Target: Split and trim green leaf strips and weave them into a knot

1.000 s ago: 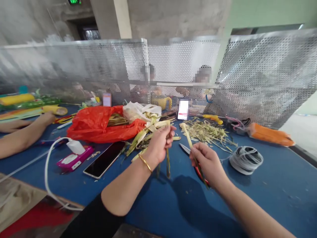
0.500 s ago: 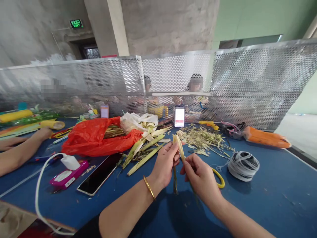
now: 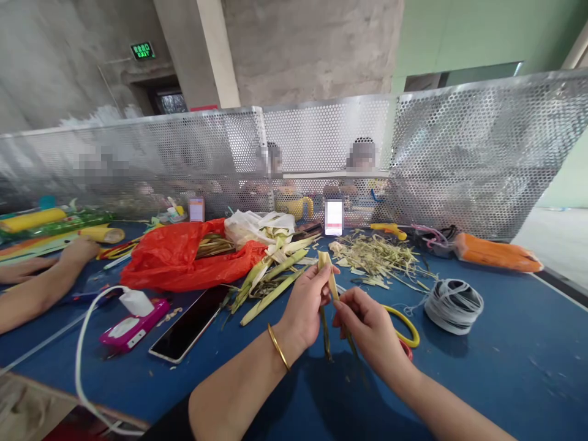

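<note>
My left hand [image 3: 309,300], with a gold bangle on the wrist, pinches the upper end of pale corn husk strips [image 3: 324,258]. Close on its right, my right hand [image 3: 362,312] grips a husk strip [image 3: 334,286] lower down, its dark tail hanging below the fingers. The two strips lie together at the top; whether they are joined I cannot tell. Another dark tail [image 3: 326,343] dangles beneath my left hand. Partly hidden behind my right hand are scissors with yellow and red handles [image 3: 413,335]. More green and pale husks [image 3: 275,294] lie beyond my left hand.
A red plastic bag [image 3: 160,257] and dark phone [image 3: 188,327] sit left, near a magenta power strip [image 3: 133,327]. Right are husk scraps [image 3: 381,254], a grey cord roll [image 3: 454,306] and an orange packet [image 3: 498,252]. Another person's arm [image 3: 50,285] rests far left; a perforated screen [image 3: 321,135] stands behind.
My right hand has brought its husk strip leftward to meet those in my left hand. The camera view has tilted up, then stayed nearly still.
</note>
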### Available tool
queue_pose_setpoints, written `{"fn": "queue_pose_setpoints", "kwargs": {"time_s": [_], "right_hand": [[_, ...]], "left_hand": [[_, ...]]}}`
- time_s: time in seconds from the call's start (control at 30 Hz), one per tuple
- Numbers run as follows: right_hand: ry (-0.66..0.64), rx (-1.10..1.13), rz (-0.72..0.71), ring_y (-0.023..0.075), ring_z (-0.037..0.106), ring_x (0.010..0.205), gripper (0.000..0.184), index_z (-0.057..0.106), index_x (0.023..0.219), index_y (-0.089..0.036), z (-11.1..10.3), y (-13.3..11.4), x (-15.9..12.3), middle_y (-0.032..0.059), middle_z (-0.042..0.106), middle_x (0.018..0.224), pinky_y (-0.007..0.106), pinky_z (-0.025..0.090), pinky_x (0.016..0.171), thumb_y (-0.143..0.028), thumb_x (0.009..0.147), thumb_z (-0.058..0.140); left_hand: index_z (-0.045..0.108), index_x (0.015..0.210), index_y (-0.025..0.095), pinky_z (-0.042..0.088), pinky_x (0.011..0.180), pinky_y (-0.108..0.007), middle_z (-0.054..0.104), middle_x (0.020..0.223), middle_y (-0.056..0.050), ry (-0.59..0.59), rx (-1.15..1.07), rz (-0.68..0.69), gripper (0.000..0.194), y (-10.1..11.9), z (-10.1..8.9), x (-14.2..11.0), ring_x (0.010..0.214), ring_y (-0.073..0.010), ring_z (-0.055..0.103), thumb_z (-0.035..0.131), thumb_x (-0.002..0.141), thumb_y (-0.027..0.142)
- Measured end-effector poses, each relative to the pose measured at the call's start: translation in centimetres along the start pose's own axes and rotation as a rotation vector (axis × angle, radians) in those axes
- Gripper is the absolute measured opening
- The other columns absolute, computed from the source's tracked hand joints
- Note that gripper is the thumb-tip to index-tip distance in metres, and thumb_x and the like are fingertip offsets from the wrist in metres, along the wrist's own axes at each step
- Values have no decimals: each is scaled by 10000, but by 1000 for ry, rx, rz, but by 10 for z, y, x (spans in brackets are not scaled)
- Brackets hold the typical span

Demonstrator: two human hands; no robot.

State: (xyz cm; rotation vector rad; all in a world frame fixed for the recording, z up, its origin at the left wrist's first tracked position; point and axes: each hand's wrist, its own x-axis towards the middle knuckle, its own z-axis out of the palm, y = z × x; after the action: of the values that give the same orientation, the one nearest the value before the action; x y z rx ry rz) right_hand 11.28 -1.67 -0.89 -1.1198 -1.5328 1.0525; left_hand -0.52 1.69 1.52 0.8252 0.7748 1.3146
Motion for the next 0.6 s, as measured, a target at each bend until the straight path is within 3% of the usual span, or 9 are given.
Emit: {"fn": "queue_pose_setpoints", "kwargs": {"time_s": [0.1,0.23,0.33,0.4,0.47,0.53,0.6], "right_hand": [[-26,116,42,116,534,504,284,536,794,-193,1,0,3,-27,588,607,235,444,489,-471,821,585],[5,128,71,118,534,490,318,561,895,-186,1,3,6,-45,581,571,235,445,479,-483,791,611],[-53,156,97,101,521,471,321,546,766,-190,1,3,7,-40,585,573,228,436,474,-505,782,609],[-107,178,127,92,508,451,360,516,695,-194,1,2,7,-38,588,560,227,428,473,-532,765,618],[-190,167,155,89,504,446,384,504,666,-193,-1,1,7,-34,596,548,224,416,477,-545,759,626],[-280,111,165,87,497,453,397,505,644,-188,-5,2,8,-24,609,545,217,394,477,-545,774,618],[-289,42,149,93,496,470,410,525,636,-181,-9,3,10,-14,614,550,219,388,484,-549,809,578]], "left_hand": [[626,766,155,303,475,-178,442,577,52,30,-70,23,310,1,-1,2,493,-62,373,773,691,416],[591,727,151,432,602,-205,581,751,-12,70,-183,31,217,5,0,2,665,-106,544,739,746,309],[551,741,157,484,652,-252,582,742,-20,41,-295,-48,153,9,0,3,681,-126,577,648,829,237],[517,736,163,461,575,-222,494,637,27,-7,-352,-95,162,12,-1,3,551,-86,504,614,857,212],[492,729,164,357,453,-168,370,570,70,-31,-384,-109,184,14,-2,4,444,-47,366,601,872,202],[481,734,162,246,389,-153,297,557,88,-21,-400,-106,200,17,-4,5,407,-32,269,604,880,220],[488,752,154,207,377,-151,274,559,95,-6,-409,-89,219,20,-6,6,402,-25,232,624,874,274]]}}
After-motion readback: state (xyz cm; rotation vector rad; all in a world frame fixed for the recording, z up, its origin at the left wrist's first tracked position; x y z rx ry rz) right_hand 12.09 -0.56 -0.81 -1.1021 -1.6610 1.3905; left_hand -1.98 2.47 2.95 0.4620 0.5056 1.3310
